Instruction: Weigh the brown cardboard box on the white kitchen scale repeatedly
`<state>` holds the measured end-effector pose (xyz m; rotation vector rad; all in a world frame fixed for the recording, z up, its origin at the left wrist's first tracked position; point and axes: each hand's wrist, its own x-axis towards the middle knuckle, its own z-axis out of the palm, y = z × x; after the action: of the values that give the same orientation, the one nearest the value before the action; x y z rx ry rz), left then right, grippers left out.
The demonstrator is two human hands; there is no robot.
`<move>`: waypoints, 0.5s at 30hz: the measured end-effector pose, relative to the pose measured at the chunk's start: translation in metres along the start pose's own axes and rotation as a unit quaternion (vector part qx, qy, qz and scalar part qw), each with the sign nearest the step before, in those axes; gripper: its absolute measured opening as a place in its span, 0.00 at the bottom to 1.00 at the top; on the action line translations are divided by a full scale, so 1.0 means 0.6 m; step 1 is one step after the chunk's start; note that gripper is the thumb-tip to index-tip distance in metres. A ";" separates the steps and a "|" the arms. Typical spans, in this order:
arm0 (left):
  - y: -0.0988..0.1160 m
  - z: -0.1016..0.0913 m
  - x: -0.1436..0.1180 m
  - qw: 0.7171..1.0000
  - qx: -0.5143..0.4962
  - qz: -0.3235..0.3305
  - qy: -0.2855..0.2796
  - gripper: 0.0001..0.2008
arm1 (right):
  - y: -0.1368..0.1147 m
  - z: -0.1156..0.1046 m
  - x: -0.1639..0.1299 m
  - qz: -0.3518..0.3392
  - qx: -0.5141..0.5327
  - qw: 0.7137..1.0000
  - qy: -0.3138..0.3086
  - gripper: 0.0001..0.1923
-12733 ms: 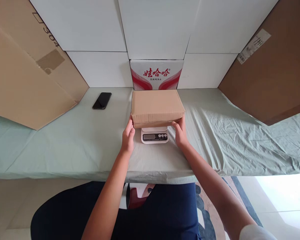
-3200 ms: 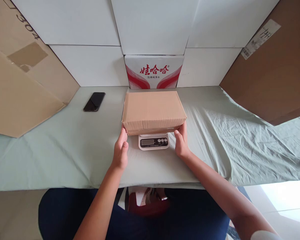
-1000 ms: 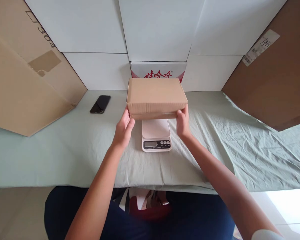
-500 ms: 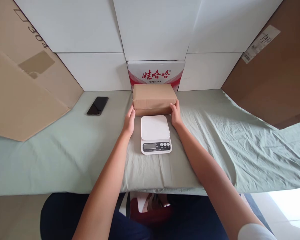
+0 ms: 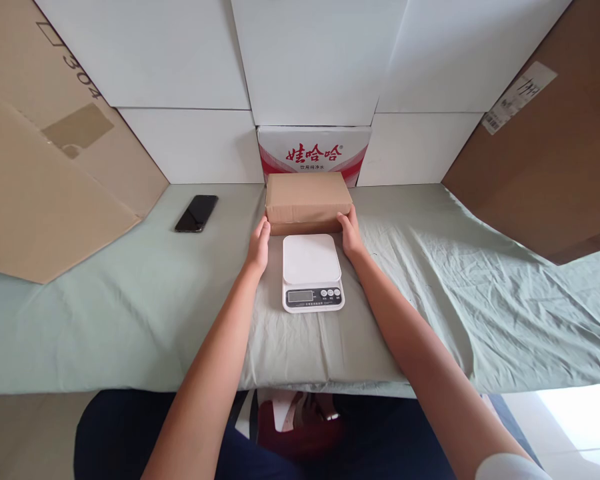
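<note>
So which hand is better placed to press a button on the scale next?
Probably the right hand. The scale has its buttons right of its display, nearer that hand. The left hand rests on the brown box, by its left corner, across from them.

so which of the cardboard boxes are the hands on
The small plain brown box behind the kitchen scale, left hand and right hand at its ends.

We see soft, even daylight, brightest in a washed-out patch low to the right of our hands. Shadows are faint, with only a thin one under the cardboard box (image 5: 309, 197). Focus is sharp; wide-angle distortion bends the edges.
</note>
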<state>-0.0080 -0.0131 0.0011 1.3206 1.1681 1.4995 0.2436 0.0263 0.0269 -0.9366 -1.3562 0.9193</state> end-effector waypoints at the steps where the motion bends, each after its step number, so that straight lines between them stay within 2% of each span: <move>1: 0.000 -0.005 -0.001 1.000 0.010 0.003 0.010 0.39 | 0.004 -0.003 0.000 0.003 0.007 1.000 0.005 0.32; 5: 0.010 -0.034 -0.006 0.997 0.039 0.004 0.064 0.41 | 0.028 -0.033 0.008 0.023 0.049 0.992 0.115 0.40; 8: 0.023 -0.047 -0.006 0.996 0.027 0.005 0.089 0.42 | 0.043 -0.059 0.016 0.053 0.083 0.980 0.172 0.40; 12: 0.037 -0.039 -0.003 0.996 -0.044 -0.036 0.068 0.44 | 0.051 -0.065 0.018 0.098 0.122 0.975 0.160 0.38; 15: 0.041 -0.027 -0.002 0.994 -0.085 -0.060 0.036 0.44 | 0.049 -0.052 0.014 0.089 0.108 0.984 0.107 0.36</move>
<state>-0.0237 -0.0223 0.0242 1.0718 1.1181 1.5330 0.2752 0.0447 0.0023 -0.9689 -0.9807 1.0459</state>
